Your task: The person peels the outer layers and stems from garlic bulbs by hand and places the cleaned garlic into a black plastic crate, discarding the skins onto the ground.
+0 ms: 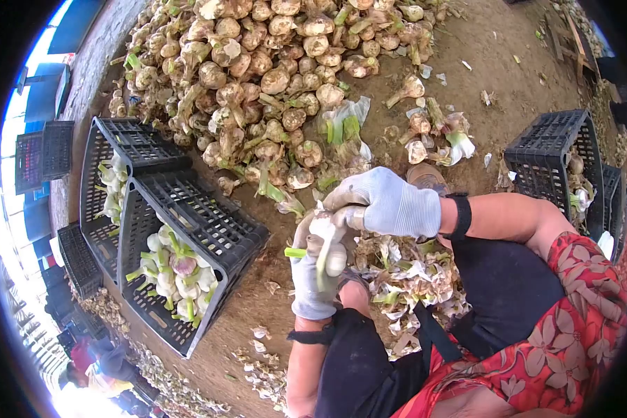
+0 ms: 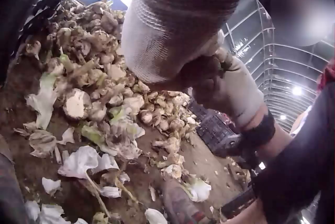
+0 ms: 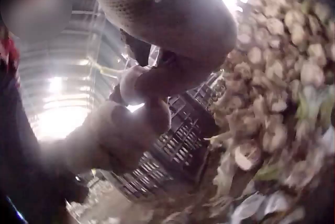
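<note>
Both hands wear pale work gloves and meet in front of the knees in the head view. The left hand (image 1: 308,285) holds peeled white garlic bulbs (image 1: 336,260) with trimmed stems, one green stem end (image 1: 295,252) sticking out past the fingers. Above it, the right hand (image 1: 390,203) has its fingers curled down onto another garlic bulb (image 1: 321,226) at the left fingertips. From the left wrist, the left glove (image 2: 178,30) fills the top, with the right glove (image 2: 238,92) behind. In the right wrist view, the gloves hide most of the garlic.
A large heap of unpeeled garlic (image 1: 258,76) lies ahead on the dirt floor. To the left, a black plastic crate (image 1: 202,223) holds peeled bulbs (image 1: 177,272); another crate (image 1: 136,143) stands behind it. More crates (image 1: 550,150) stand right. Peelings (image 1: 418,279) lie between the legs.
</note>
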### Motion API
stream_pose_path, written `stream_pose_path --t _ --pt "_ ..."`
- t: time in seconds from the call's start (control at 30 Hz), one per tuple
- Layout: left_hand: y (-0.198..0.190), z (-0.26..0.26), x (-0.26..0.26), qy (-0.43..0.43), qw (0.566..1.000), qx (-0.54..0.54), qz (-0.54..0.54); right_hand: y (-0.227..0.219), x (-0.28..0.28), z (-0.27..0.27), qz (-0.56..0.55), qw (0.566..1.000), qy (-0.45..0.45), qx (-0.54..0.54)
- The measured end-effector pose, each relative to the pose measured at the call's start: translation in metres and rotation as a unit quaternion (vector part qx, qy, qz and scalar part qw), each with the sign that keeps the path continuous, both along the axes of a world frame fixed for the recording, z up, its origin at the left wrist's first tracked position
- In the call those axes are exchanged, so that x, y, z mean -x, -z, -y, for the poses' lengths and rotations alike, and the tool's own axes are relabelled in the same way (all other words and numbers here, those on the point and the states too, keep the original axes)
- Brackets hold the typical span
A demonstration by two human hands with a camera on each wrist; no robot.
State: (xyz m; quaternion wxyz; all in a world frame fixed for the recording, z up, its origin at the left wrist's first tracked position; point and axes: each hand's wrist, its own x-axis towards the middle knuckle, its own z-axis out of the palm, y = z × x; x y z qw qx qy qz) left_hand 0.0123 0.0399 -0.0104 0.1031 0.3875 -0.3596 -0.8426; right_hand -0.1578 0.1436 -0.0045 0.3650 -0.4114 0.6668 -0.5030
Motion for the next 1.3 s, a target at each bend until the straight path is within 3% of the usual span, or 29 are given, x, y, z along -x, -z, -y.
stream_pose_path --t 0.07,0.17,0.27,0.43,0.67,0.77,0.83,0.93,1.03,1.3 --pt "-0.008 -0.003 0.004 -0.003 1.000 0.002 0.006 -0.003 -0.004 0.000 -0.065 0.997 0.026 -0.011" --pt "0.003 -0.007 0.002 -0.001 0.993 0.115 0.019 -0.008 -0.001 0.005 -0.035 0.997 0.008 -0.074" --pt "0.009 -0.010 0.003 -0.022 0.986 0.165 0.018 -0.007 0.004 0.007 -0.011 0.996 -0.012 -0.092" --pt "0.013 -0.012 0.008 -0.036 0.971 0.234 0.022 -0.001 0.000 0.013 -0.108 0.991 -0.010 -0.082" --pt "0.002 0.003 -0.005 0.019 0.999 0.049 -0.007 0.015 -0.009 0.019 -0.156 0.987 0.024 -0.026" --pt "-0.003 0.001 -0.003 0.023 1.000 0.019 -0.007 0.019 0.000 0.026 -0.107 0.992 0.045 -0.052" --pt "-0.001 0.001 -0.006 0.035 0.999 0.004 -0.009 0.018 0.014 0.028 0.083 0.992 -0.001 -0.098" --pt "-0.003 0.005 -0.009 0.042 0.999 0.008 0.006 0.011 0.026 0.026 0.343 0.930 -0.066 -0.118" --pt "-0.003 0.001 -0.010 0.037 0.998 0.035 0.022 0.005 0.019 0.023 0.297 0.935 -0.132 -0.140" --pt "0.000 0.004 -0.026 0.067 0.997 0.019 0.017 0.006 0.015 0.018 0.449 0.873 -0.118 -0.152"
